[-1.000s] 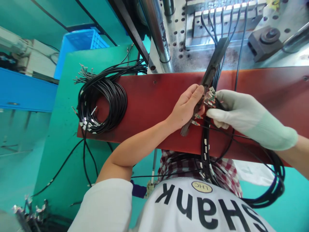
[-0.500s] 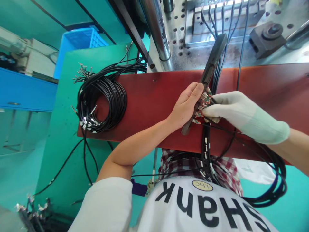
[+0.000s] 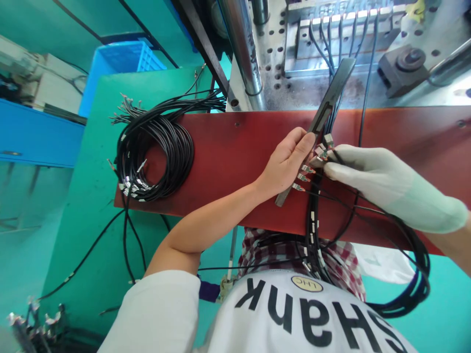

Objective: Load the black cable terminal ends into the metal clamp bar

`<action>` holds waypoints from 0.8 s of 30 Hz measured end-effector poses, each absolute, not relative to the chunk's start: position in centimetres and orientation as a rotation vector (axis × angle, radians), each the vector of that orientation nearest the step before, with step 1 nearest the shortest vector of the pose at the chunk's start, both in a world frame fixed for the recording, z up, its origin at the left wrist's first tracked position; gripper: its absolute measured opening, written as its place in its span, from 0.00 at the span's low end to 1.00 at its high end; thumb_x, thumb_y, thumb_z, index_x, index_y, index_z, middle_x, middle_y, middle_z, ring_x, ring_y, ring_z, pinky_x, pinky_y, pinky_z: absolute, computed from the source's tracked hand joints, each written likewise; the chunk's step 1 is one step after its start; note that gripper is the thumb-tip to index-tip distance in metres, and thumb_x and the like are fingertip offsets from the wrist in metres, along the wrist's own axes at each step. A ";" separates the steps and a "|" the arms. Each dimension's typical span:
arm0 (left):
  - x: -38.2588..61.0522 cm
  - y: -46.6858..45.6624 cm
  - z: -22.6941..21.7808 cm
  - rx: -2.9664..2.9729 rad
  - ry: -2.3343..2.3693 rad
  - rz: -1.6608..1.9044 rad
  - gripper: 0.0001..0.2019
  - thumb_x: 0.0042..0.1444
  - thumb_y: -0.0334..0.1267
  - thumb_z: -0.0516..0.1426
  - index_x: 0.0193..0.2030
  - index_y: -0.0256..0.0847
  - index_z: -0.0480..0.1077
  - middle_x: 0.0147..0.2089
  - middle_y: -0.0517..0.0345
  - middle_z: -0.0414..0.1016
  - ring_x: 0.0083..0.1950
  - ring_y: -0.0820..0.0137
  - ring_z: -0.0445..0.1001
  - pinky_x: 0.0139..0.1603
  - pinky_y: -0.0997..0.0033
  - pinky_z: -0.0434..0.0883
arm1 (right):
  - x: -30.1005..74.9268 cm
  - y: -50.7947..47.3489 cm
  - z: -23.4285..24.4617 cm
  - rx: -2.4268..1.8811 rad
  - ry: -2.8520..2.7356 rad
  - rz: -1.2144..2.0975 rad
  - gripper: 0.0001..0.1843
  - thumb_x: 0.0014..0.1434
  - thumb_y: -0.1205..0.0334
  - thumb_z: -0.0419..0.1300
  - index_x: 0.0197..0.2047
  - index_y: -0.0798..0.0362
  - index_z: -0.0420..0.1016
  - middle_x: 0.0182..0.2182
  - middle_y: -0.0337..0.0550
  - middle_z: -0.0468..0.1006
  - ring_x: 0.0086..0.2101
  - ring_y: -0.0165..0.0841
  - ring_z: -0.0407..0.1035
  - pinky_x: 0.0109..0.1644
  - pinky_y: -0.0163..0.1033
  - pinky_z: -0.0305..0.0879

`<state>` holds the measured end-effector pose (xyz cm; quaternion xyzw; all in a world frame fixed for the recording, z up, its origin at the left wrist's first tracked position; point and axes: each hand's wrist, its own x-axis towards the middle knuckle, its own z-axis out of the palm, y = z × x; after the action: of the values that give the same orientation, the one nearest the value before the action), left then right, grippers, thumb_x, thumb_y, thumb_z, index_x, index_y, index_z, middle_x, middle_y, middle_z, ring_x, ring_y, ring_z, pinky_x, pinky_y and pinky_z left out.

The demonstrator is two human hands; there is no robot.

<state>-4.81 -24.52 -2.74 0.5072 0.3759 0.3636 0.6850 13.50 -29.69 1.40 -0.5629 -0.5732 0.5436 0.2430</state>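
My left hand [image 3: 286, 161] grips the dark bar [image 3: 333, 93] over the red tabletop [image 3: 228, 162]; three connectors [image 3: 302, 177] line its edge. My right hand [image 3: 375, 176] pinches thin leads [image 3: 336, 156] whose plugs [image 3: 328, 140], I think, aren't aligned yet.

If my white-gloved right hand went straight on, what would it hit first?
Your right hand would likely meet small silver metal connectors beside the long grey metal bar, though depth is unclear.

1 blue crate [image 3: 114, 61] by a green table [image 3: 86, 191], near a blue cabinet [image 3: 37, 135]
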 end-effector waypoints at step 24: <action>-4.7 -24.6 -2.8 1.024 0.832 0.705 0.20 0.65 0.57 0.52 0.37 0.40 0.65 0.28 0.62 0.66 0.26 0.78 0.67 0.25 0.77 0.68 | 12.4 -29.1 1.7 -1.638 -1.767 1.045 0.20 0.65 0.50 0.58 0.26 0.55 0.68 0.24 0.37 0.61 0.27 0.26 0.54 0.27 0.35 0.50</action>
<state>-4.66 -24.61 -2.80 0.4654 0.3783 0.3204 0.7332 12.37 -29.14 1.69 -0.6030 -0.6507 0.3849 0.2547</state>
